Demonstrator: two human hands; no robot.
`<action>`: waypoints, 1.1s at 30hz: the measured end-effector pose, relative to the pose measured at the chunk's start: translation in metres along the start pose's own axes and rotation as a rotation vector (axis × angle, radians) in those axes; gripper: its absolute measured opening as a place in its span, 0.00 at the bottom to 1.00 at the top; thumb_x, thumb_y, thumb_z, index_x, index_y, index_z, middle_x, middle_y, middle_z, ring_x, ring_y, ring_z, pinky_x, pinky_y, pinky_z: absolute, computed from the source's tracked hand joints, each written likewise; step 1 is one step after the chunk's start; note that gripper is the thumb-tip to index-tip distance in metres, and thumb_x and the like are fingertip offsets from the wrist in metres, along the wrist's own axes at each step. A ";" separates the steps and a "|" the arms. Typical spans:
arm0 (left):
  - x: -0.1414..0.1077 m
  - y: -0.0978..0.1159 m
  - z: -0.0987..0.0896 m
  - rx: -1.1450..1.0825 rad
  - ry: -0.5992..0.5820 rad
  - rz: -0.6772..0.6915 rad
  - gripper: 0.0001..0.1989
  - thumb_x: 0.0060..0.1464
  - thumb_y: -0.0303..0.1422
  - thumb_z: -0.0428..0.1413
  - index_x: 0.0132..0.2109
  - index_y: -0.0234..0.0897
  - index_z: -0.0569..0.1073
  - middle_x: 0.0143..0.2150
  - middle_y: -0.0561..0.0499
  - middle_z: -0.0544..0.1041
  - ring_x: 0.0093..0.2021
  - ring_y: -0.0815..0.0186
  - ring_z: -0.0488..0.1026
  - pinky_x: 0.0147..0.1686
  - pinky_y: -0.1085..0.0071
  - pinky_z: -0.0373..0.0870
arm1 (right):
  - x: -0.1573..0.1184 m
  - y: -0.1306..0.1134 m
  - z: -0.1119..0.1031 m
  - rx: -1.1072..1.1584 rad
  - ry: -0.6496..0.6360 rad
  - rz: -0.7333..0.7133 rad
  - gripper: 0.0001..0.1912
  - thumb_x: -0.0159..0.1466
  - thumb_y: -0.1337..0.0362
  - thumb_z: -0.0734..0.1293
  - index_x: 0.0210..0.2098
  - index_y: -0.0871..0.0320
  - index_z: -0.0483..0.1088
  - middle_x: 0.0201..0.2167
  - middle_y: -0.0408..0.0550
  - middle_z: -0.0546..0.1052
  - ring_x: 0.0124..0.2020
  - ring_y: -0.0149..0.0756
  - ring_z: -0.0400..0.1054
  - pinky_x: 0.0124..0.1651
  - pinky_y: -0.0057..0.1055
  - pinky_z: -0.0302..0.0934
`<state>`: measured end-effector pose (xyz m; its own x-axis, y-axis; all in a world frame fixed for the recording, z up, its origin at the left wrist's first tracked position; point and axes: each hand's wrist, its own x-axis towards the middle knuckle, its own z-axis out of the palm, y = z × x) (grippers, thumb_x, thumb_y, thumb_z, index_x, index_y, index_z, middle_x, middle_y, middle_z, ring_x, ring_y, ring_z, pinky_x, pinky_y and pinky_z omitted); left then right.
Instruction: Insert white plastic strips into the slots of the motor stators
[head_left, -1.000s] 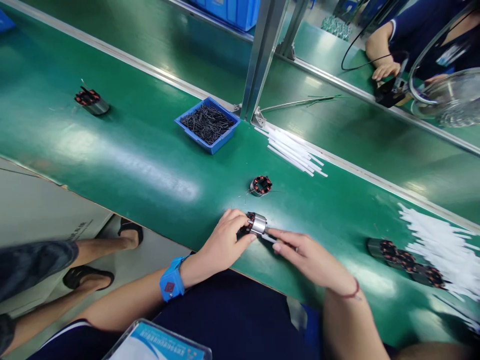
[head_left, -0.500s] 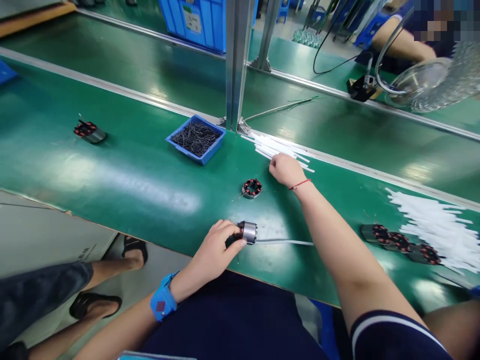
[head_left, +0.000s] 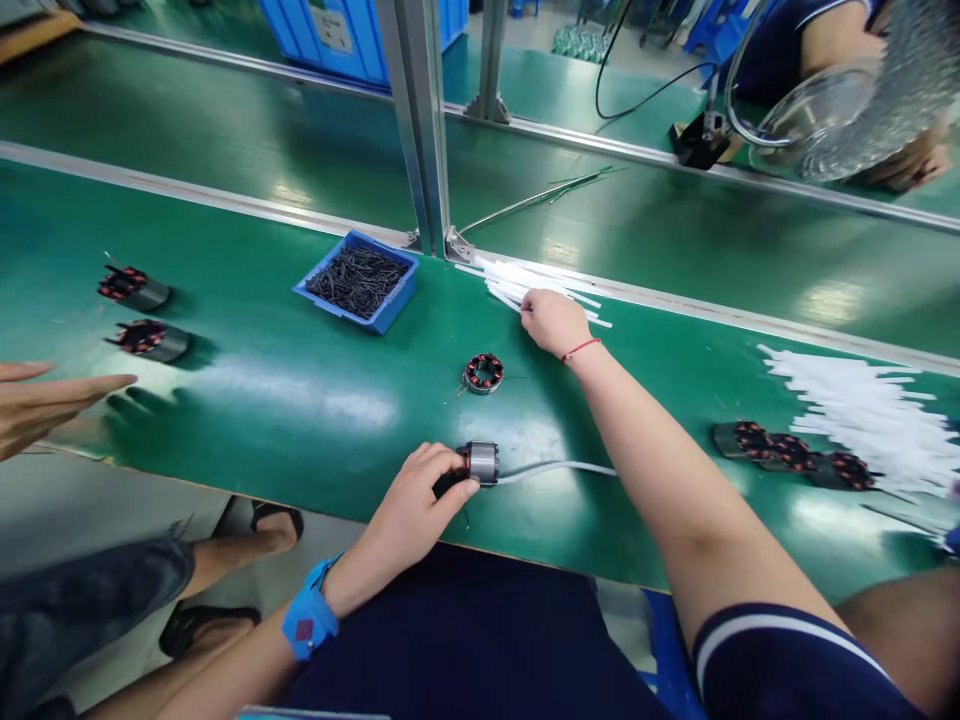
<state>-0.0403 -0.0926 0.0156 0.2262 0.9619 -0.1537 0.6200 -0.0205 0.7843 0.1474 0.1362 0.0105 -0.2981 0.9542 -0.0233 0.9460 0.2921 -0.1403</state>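
Observation:
Near the front edge of the green table, my left hand (head_left: pixel 421 500) grips a silver motor stator (head_left: pixel 482 463) between thumb and fingers. A pale sleeve or cable (head_left: pixel 559 466) runs from the stator's right side and passes under my right forearm. My right hand (head_left: pixel 556 322) has its fingers curled together at the front of a pile of white tubes (head_left: pixel 525 278); what the fingertips hold, if anything, is hidden. Between my hands, a second stator (head_left: pixel 484 373) with copper-coloured windings stands on the table with its open ring facing up.
A blue tray (head_left: pixel 386 315) of black pieces stands left of the metal post (head_left: pixel 424 130). Two stators (head_left: pixel 169 343) lie at far left near another person's hand (head_left: pixel 60 395). Several stators (head_left: pixel 787 453) and a larger pile of white strips (head_left: pixel 877 420) lie right.
The view has shifted slightly right. Another person's hand has come in at the left, and a second stator now lies there. My left hand still grips its stator; my right stays at the tubes.

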 end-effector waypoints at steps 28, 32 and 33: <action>-0.008 -0.005 0.001 0.058 0.042 0.033 0.08 0.58 0.33 0.53 0.43 0.36 0.71 0.39 0.48 0.73 0.41 0.63 0.68 0.44 0.65 0.65 | -0.176 -0.038 -0.007 1.042 -0.549 -0.029 0.10 0.64 0.61 0.60 0.35 0.57 0.72 0.31 0.44 0.73 0.32 0.32 0.63 0.37 0.28 0.56; -0.014 -0.009 -0.001 -0.035 0.004 0.103 0.11 0.60 0.27 0.48 0.48 0.35 0.70 0.43 0.48 0.73 0.43 0.65 0.67 0.45 0.67 0.65 | -0.180 -0.046 -0.001 1.244 -0.647 0.125 0.11 0.64 0.58 0.60 0.34 0.59 0.69 0.26 0.42 0.68 0.27 0.29 0.58 0.33 0.26 0.54; -0.014 -0.010 -0.001 -0.059 -0.002 0.111 0.11 0.61 0.26 0.47 0.48 0.35 0.70 0.43 0.48 0.73 0.43 0.65 0.67 0.45 0.67 0.65 | -0.182 -0.047 0.000 1.258 -0.656 0.141 0.12 0.64 0.57 0.60 0.33 0.59 0.68 0.26 0.41 0.68 0.27 0.28 0.58 0.33 0.26 0.53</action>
<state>-0.0499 -0.1054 0.0106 0.2927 0.9540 -0.0651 0.5455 -0.1107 0.8307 0.1573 -0.0508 0.0214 -0.5450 0.6670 -0.5080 0.3346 -0.3825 -0.8613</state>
